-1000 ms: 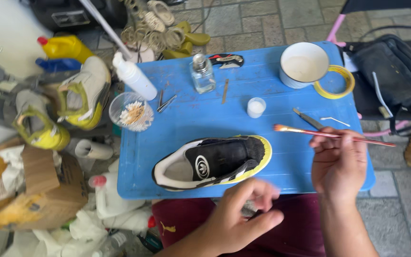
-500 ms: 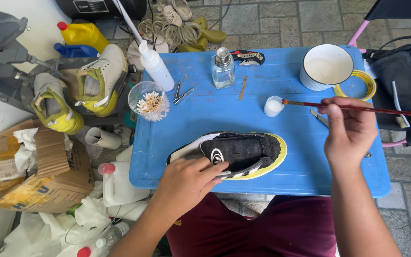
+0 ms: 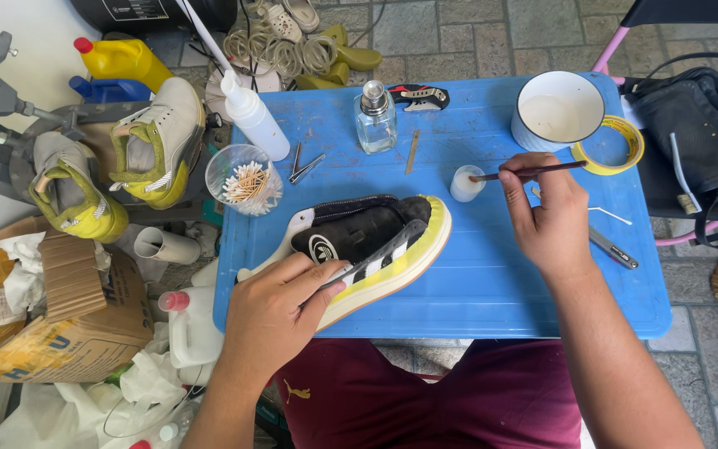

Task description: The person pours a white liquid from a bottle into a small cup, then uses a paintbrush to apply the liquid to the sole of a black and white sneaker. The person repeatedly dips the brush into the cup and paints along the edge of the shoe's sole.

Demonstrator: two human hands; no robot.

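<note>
Brush work comes down to how little I load, so I judge the dip matters most here. My right hand (image 3: 552, 218) has its fingers pressed together in a pinch on the thin paintbrush (image 3: 533, 171), which lies nearly level, its tip at the mouth of the small white pot (image 3: 465, 184) just right of the sneaker's toe. The black sneaker with the yellowed sole (image 3: 367, 249) lies on its side near the middle of the blue table (image 3: 492, 283), toe pointing away from me and to the right.

My left hand (image 3: 280, 312) rests on the heel end of the sneaker, fingers curled over the sole edge and thumb laid along the striped side; it pins the shoe down rather than lifting it.

To do this well, I would wet only the tip, wipe the excess on the pot's rim, and keep my right wrist low so nothing drips across the table on the short way to the sneaker. The left hand should tilt the sole toward me and grip firmly, since a tipped shoe will roll under a stroke.

Beyond the sneaker stand a glass bottle (image 3: 375, 116) and a cup of cotton swabs (image 3: 245, 180); the white mug (image 3: 557, 109) sits beyond the pot.
</note>
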